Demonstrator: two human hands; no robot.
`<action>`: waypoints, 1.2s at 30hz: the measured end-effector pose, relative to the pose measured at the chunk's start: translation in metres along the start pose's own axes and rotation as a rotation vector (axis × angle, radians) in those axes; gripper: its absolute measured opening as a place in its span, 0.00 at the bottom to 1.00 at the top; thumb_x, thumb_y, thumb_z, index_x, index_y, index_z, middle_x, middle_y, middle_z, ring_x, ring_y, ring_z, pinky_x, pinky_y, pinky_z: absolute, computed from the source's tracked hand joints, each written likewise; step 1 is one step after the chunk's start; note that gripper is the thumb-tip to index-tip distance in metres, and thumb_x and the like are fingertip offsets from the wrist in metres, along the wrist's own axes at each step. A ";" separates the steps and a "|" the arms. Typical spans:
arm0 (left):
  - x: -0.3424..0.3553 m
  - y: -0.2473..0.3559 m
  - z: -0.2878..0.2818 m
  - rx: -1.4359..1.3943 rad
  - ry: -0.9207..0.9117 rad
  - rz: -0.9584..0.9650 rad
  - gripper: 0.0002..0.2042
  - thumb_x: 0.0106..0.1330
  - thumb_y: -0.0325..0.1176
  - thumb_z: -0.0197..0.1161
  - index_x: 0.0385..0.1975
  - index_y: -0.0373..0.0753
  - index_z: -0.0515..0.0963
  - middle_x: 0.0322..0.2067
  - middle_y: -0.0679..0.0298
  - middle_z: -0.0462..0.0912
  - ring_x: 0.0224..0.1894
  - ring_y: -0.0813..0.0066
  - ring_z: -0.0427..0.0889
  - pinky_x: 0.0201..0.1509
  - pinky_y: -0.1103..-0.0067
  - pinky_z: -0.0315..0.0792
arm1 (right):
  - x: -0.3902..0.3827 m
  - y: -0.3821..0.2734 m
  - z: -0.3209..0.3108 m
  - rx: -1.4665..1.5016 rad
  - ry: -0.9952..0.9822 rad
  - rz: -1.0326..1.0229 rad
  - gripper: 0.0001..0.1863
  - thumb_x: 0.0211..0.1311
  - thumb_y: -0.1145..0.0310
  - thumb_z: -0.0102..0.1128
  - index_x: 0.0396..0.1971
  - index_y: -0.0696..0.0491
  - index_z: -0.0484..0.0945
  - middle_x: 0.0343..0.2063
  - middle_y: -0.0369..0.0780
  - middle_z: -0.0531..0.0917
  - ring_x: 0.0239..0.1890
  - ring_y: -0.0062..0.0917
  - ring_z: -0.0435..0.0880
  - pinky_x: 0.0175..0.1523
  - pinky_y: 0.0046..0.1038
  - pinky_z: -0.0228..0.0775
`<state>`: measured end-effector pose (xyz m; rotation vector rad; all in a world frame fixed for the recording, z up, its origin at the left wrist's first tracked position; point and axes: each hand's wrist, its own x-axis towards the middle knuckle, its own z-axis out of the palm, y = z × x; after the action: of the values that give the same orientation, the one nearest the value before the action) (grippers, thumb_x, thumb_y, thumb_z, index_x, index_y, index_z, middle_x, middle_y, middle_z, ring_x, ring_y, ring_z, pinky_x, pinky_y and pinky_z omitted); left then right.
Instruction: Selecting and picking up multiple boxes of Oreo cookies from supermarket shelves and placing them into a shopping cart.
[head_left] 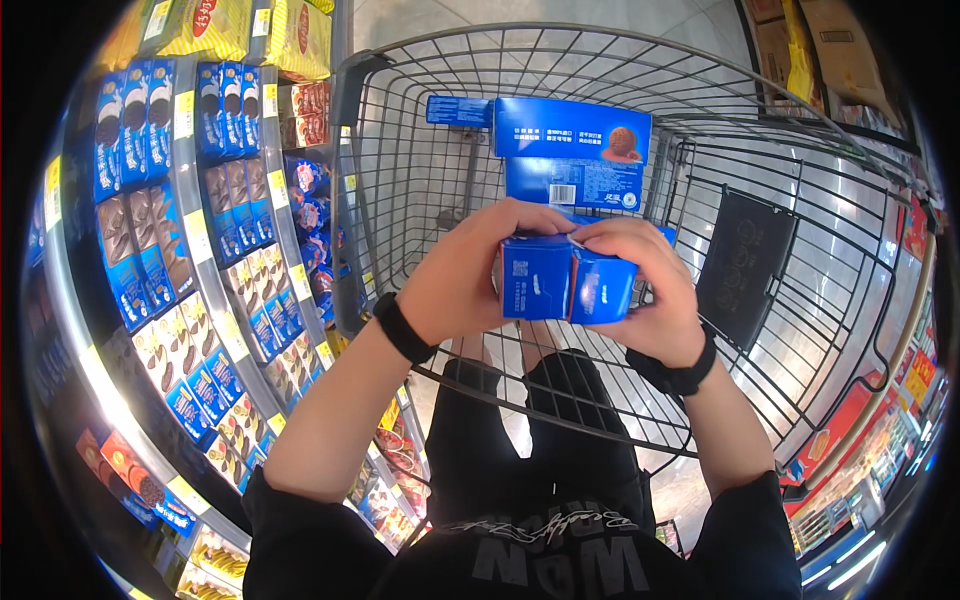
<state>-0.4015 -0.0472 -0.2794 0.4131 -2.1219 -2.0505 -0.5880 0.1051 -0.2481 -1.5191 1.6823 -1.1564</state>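
Observation:
Two blue cardboard boxes are held side by side over the near part of a wire shopping cart. My left hand closes around the outer side of the left blue box, its fingers bent over the far edge. Around the right blue box wraps my right hand, with its fingers across the top. Beyond my hands, larger blue packages with a printed brown cookie lie in the cart. A smaller blue box rests beside them at the far left.
Along the left runs a store shelf with rows of blue cookie packs and yellow bags at the top. A dark panel is fixed to the cart's right side. Brown cartons stand at the far right.

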 end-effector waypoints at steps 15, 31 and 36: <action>-0.015 0.033 0.003 0.007 -0.003 0.172 0.28 0.53 0.29 0.79 0.53 0.37 0.72 0.56 0.50 0.79 0.58 0.56 0.80 0.62 0.67 0.73 | -0.007 -0.035 -0.005 0.115 0.055 -0.032 0.32 0.39 0.69 0.84 0.48 0.55 0.79 0.46 0.43 0.86 0.49 0.35 0.84 0.56 0.34 0.74; -0.019 0.028 0.006 -0.081 -0.006 0.152 0.31 0.50 0.30 0.82 0.52 0.38 0.71 0.55 0.49 0.78 0.59 0.56 0.79 0.63 0.65 0.72 | -0.004 -0.042 -0.009 0.027 -0.008 -0.068 0.32 0.40 0.70 0.82 0.49 0.54 0.78 0.47 0.40 0.85 0.48 0.35 0.85 0.54 0.35 0.73; -0.024 0.024 0.006 -0.106 0.010 0.166 0.32 0.49 0.31 0.83 0.53 0.39 0.70 0.56 0.49 0.78 0.59 0.56 0.78 0.64 0.64 0.71 | -0.001 -0.043 -0.005 -0.013 -0.015 -0.087 0.32 0.40 0.70 0.82 0.49 0.54 0.78 0.47 0.40 0.85 0.48 0.35 0.84 0.54 0.36 0.74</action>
<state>-0.3822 -0.0333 -0.2543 0.2238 -1.9592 -2.0492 -0.5720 0.1085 -0.2077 -1.6192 1.6316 -1.1777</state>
